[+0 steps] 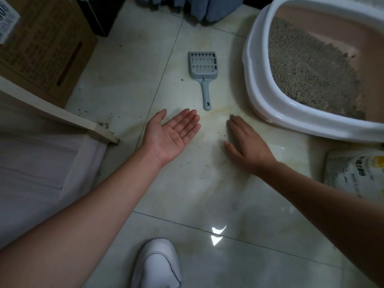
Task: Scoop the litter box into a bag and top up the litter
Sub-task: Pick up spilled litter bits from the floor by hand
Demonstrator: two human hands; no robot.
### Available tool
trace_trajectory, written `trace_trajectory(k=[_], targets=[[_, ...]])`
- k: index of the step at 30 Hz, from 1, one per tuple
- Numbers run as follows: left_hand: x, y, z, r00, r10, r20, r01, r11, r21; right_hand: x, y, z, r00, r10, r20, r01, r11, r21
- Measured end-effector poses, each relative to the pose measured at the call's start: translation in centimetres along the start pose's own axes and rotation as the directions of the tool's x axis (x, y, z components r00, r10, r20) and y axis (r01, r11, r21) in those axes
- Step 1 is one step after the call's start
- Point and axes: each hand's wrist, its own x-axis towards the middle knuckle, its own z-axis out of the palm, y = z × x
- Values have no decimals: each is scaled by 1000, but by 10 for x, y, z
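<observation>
1. On the tiled floor [128, 65], the grey scoop [202, 68] lies untouched beside the litter box [255, 84].
2. Left hand [172, 136]: palm up, fingers straight, empty.
3. Right hand [247, 142]: palm down, flat, seemingly just above the floor.

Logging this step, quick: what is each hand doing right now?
Left hand: open, palm up, holding nothing.
Right hand: open, palm down, holding nothing.

I count one grey scoop [202, 68] at upper centre, one litter box [255, 84] upper right, one litter bag [353, 173] at right edge, one cardboard box [41, 44] upper left, one white shoe [156, 265] at bottom, and two hands: left hand [172, 136], right hand [247, 144].
</observation>
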Motion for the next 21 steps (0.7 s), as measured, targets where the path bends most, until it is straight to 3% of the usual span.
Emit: trace_trajectory(k=[4,11,14,21], targets=[[3,-10,-1,1000,-27,-10,27,1000,15,-27,5,2,996,-90,0,90,996,4],[3,-23,-8,997,-65,-38,67,997,41,-22,2,-1,951,181,-251,-140,975,172],[3,-25,-11,996,-76,-49,79,995,60,-8,-5,-2,940,268,-211,-224,952,209],[6,-24,-14,995,-80,-63,85,994,75,-2,-22,6,941,279,-190,-236,946,224]])
